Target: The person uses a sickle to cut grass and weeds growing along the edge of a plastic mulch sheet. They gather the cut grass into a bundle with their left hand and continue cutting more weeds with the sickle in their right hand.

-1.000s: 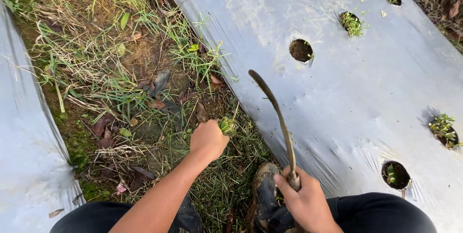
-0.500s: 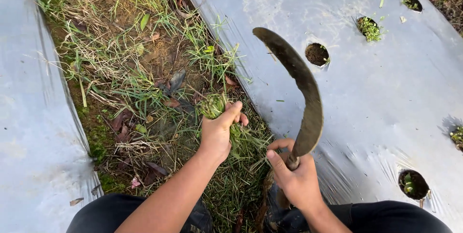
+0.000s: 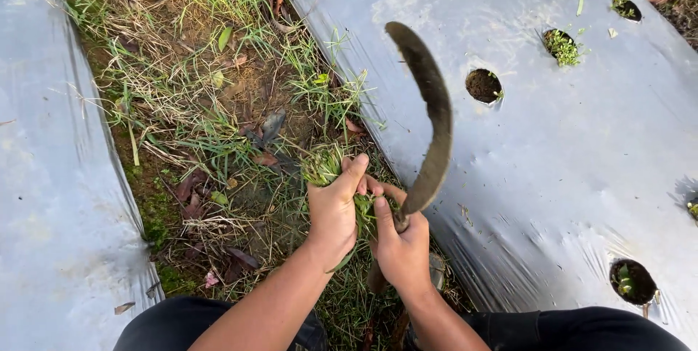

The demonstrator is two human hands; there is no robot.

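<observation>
The left hand (image 3: 334, 209) was clenched around a tuft of grass (image 3: 325, 166) in the weedy strip between two sheets of silver plastic mulch (image 3: 552, 147). Touching it on the right, the right hand (image 3: 401, 245) gripped a sickle (image 3: 430, 115), its curved blade raised over the right sheet.

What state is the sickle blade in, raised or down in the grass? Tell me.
Raised: the sickle blade curves up over the grey plastic sheet, clear of the grass.
</observation>
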